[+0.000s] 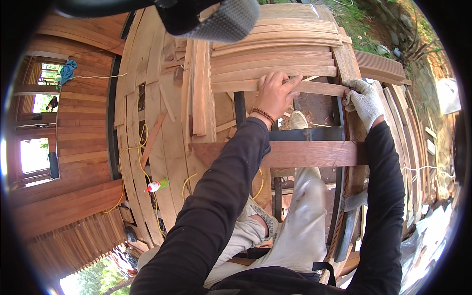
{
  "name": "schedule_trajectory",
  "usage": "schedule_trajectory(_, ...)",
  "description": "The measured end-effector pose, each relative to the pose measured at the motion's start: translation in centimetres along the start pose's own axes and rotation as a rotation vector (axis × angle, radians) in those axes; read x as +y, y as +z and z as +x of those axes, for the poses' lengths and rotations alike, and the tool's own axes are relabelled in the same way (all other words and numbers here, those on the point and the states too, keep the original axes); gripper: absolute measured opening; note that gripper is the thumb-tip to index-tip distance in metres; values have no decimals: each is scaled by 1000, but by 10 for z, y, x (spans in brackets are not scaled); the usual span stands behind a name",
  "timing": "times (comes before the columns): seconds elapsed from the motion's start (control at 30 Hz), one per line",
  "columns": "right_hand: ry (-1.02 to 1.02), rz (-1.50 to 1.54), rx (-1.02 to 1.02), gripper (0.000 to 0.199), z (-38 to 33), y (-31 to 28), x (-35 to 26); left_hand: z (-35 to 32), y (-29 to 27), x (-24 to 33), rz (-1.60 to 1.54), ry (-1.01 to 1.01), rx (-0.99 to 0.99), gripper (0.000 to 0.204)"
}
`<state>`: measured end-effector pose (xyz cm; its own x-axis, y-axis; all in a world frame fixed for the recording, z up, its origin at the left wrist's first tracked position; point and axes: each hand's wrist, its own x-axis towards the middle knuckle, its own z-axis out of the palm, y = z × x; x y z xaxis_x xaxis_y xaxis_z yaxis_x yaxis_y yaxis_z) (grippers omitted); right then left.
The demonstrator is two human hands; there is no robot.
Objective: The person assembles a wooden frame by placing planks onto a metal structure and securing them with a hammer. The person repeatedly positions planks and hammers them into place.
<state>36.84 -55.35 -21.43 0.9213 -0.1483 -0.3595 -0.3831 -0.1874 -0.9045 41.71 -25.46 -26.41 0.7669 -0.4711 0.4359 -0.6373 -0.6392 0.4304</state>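
My left hand (276, 96), bare with a beaded bracelet (264, 115), bends its fingers over a thin wooden slat (318, 88). The slat lies crosswise, nearest me in a row of similar slats (275, 59). At the slat's right end my right hand (365, 101), in a pale work glove, grips it with curled fingers, beside the edge board (344, 61). Part of the left fingertips is hidden behind the hand. Closer to my body, a broad reddish plank (314, 154) spans the frame beneath my forearms.
Dark metal beams (309, 133) frame the gap where my legs stand. To the left, loose boards carry a yellow cord (129, 149) and a white-and-green bottle with a red tip (157, 185). Long planks (400, 115) lie at right. A dark padded object (223, 22) blocks the top.
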Motion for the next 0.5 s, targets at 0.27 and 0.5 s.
schedule_trajectory(0.27, -95, -96, 52, 33, 18, 8, -4, 7, 3, -6, 70, -6, 35, 51)
schedule_trajectory(0.5, -270, -83, 140, 44, 16, -3, 13, 35, 26, 24, 78, 44, 16, 49)
